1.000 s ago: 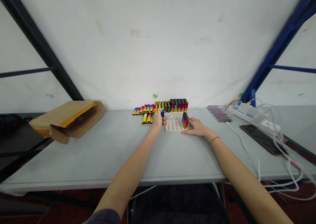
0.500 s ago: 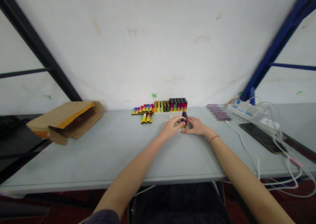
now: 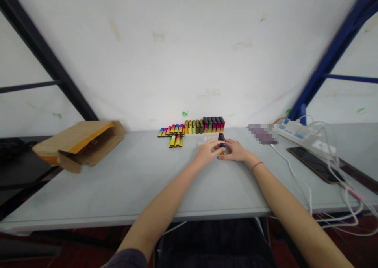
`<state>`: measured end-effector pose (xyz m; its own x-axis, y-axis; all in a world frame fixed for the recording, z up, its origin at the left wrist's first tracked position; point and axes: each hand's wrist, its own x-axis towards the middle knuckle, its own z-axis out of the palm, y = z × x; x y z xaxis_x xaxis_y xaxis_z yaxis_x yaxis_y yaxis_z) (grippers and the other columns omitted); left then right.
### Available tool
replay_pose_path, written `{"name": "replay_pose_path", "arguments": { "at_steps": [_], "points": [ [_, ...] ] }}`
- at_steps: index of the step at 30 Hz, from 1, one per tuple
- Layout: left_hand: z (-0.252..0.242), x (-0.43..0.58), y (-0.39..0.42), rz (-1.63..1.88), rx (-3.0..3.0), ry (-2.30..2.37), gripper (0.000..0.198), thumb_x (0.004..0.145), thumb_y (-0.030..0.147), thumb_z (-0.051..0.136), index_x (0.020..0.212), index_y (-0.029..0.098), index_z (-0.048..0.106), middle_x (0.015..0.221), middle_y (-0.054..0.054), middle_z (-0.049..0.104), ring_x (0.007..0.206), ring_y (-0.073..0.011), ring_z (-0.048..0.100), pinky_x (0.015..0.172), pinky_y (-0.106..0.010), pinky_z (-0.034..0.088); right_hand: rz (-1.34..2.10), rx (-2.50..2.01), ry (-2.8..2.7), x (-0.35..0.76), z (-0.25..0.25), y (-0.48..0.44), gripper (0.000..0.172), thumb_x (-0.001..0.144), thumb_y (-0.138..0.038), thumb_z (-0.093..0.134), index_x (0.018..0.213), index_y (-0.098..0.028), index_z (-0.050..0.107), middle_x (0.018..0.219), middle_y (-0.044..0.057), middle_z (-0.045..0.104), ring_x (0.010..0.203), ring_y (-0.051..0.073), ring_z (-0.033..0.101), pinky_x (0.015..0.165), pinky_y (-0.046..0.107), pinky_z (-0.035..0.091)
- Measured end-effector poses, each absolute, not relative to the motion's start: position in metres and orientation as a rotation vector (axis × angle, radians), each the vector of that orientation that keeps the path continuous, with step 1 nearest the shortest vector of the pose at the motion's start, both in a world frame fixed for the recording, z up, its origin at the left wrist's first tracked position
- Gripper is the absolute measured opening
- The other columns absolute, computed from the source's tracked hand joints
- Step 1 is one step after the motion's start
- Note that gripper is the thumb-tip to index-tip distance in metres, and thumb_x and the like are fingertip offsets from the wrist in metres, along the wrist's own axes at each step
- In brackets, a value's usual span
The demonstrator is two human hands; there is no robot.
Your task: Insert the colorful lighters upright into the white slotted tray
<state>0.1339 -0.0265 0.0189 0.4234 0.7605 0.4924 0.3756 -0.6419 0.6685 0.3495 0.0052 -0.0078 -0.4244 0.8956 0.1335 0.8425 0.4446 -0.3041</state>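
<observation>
My left hand (image 3: 208,151) sits at the right end of a white dimpled tray (image 3: 202,146), its fingertips closed on a small stack of lighters (image 3: 221,142). The hand hides most of the tray. My right hand (image 3: 234,150) rests on the table, its fingers against the stack's right side and holding nothing. Behind them stands a tight row of upright lighters (image 3: 214,125) with dark tops. Further left, multicoloured lighters lie in a row (image 3: 171,132), with a short group (image 3: 175,141) in front.
A brown paper envelope (image 3: 79,146) lies at the table's left. To the right are a pixelated object (image 3: 261,134), a white power strip (image 3: 298,136), a dark phone (image 3: 314,165) and loose white cables. The grey table's front edge (image 3: 147,216) runs below my forearms.
My left hand has moved right from the tray's left side to the lighter stack, bringing the blue-topped lighter with it. My right hand has stayed almost still.
</observation>
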Motion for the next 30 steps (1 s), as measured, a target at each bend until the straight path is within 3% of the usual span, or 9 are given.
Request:
{"name": "replay_pose_path", "arguments": {
  "at_steps": [5, 10, 17, 22, 26, 30],
  "points": [
    [0.024, 0.134, -0.031, 1.117, 2.281, 0.994, 0.031, 0.095, 0.030, 0.072, 0.125, 0.023, 0.072, 0.120, -0.007, 0.077, 0.105, -0.0213, 0.072, 0.103, -0.037, 0.056, 0.293, -1.498, -2.439, 0.349, -0.004, 0.003, 0.091, 0.078, -0.079, 0.073, 0.148, -0.021, 0.061, 0.156, 0.020, 0.057, 0.148, 0.043, 0.048, 0.122, 0.060, 0.035],
    [0.025, 0.131, -0.031, 1.133, 2.360, 1.012, 0.021, 0.097, 0.032, 0.069, 0.115, 0.026, 0.076, 0.117, -0.006, 0.074, 0.109, -0.0221, 0.070, 0.106, -0.038, 0.054, 0.307, -1.482, -2.427, 0.349, -0.004, 0.003, 0.096, 0.076, -0.079, 0.074, 0.149, -0.018, 0.059, 0.155, 0.022, 0.057, 0.146, 0.045, 0.049, 0.120, 0.062, 0.035],
    [0.027, 0.122, -0.030, 1.104, 2.462, 0.983, 0.031, 0.102, 0.033, 0.057, 0.124, 0.029, 0.078, 0.118, -0.008, 0.070, 0.112, -0.0213, 0.068, 0.106, -0.035, 0.053, 0.319, -1.489, -2.424, 0.351, -0.004, 0.004, 0.096, 0.075, -0.081, 0.073, 0.151, -0.023, 0.058, 0.153, 0.018, 0.060, 0.142, 0.043, 0.053, 0.120, 0.059, 0.037],
    [0.034, 0.109, -0.024, 1.089, 2.509, 0.965, 0.032, 0.102, 0.038, 0.059, 0.127, 0.028, 0.077, 0.112, -0.008, 0.072, 0.107, -0.0225, 0.067, 0.105, -0.036, 0.052, 0.305, -1.505, -2.433, 0.351, -0.004, 0.005, 0.101, 0.075, -0.083, 0.071, 0.151, -0.018, 0.058, 0.155, 0.021, 0.058, 0.143, 0.044, 0.052, 0.121, 0.059, 0.036],
    [0.046, 0.076, -0.011, 1.271, 2.323, 1.492, 0.032, 0.104, 0.030, 0.050, 0.115, 0.020, 0.079, 0.110, -0.012, 0.075, 0.108, -0.0254, 0.067, 0.105, -0.038, 0.049, 0.320, -1.500, -2.455, 0.351, -0.003, 0.006, 0.104, 0.076, -0.084, 0.070, 0.152, -0.014, 0.057, 0.156, 0.023, 0.056, 0.144, 0.044, 0.052, 0.122, 0.059, 0.036],
    [0.055, 0.026, -0.001, 1.177, 1.980, 2.180, 0.037, 0.103, 0.029, 0.047, 0.120, 0.016, 0.077, 0.121, -0.018, 0.074, 0.117, -0.0323, 0.066, 0.106, -0.042, 0.047, 0.313, -1.488, -2.438, 0.351, -0.003, 0.005, 0.106, 0.075, -0.084, 0.070, 0.155, -0.017, 0.055, 0.158, 0.022, 0.056, 0.145, 0.045, 0.051, 0.122, 0.059, 0.036]
  ]
}}
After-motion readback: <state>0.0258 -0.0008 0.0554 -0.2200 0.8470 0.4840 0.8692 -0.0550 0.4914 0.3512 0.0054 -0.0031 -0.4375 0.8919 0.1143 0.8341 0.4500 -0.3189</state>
